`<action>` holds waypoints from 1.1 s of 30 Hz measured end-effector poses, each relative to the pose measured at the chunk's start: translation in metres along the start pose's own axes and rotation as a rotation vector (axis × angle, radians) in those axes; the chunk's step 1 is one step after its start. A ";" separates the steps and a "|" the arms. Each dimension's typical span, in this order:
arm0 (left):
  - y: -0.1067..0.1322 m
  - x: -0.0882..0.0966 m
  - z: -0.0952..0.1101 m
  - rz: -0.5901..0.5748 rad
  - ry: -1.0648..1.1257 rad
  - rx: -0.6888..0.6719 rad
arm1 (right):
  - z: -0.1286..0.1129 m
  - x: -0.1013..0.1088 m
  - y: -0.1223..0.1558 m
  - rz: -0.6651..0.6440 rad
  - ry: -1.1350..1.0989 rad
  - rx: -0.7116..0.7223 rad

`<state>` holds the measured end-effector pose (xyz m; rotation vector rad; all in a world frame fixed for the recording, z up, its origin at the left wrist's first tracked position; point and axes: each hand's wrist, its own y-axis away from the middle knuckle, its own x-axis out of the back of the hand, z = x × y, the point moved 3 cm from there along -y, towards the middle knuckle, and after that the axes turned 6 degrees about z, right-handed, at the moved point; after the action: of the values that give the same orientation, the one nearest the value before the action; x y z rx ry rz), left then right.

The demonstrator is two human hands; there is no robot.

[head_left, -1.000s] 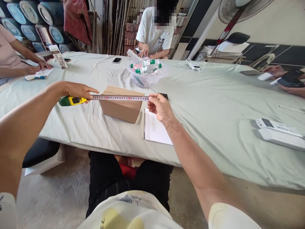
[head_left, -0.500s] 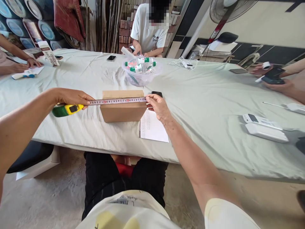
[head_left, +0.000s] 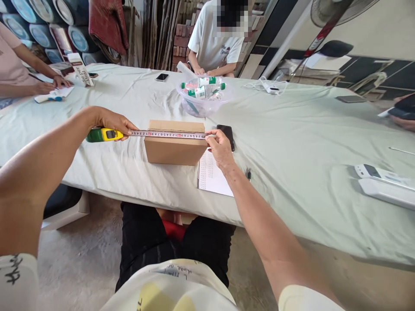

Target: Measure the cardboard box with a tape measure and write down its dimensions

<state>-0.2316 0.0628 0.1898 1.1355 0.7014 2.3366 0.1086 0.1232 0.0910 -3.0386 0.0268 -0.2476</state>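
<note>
A brown cardboard box (head_left: 175, 152) stands on the cloth-covered table in front of me. The blade of a green and yellow tape measure (head_left: 105, 134) stretches across the box top, from left to right. My left hand (head_left: 113, 122) is closed at the tape's case end, with the case hanging below its fingers. At the box's right edge my right hand (head_left: 221, 147) pinches the free end of the blade. Under and beside that hand lies a sheet of paper with printed or written columns (head_left: 214, 175). A black phone (head_left: 226, 134) rests just behind the fingers.
Beyond the box stands a clear plastic basin (head_left: 197, 108) with green-labelled bottles. A pen (head_left: 249, 174) lies right of the paper. White devices (head_left: 385, 185) lie at the right. Another person (head_left: 212, 47) sits across the table, others at both sides. Another phone (head_left: 162, 77) lies farther back.
The view has shifted, so the table's things appear farther right. Both hands keep the tape stretched over the box. More of the phone and a pen now show near my right hand.
</note>
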 end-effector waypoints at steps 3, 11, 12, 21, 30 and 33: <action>-0.001 0.001 0.002 -0.044 0.004 0.007 | 0.001 -0.001 0.000 -0.002 -0.040 -0.080; 0.000 0.005 0.006 -0.026 0.020 0.055 | -0.004 0.000 -0.006 -0.044 -0.151 -0.311; 0.000 0.005 0.006 -0.011 0.019 0.059 | -0.004 0.000 -0.006 -0.039 -0.148 -0.308; 0.000 0.008 0.002 0.212 -0.176 0.001 | -0.004 -0.003 -0.001 -0.005 -0.155 -0.238; 0.043 -0.060 0.007 0.264 0.029 -0.032 | -0.046 0.024 -0.002 0.067 -0.235 0.078; 0.043 -0.118 0.008 0.199 0.285 -0.045 | -0.067 0.024 0.013 -0.026 -0.214 0.195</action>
<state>-0.1668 -0.0378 0.1519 0.8977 0.6528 2.7031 0.1216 0.1034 0.1592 -2.8543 -0.0493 0.0703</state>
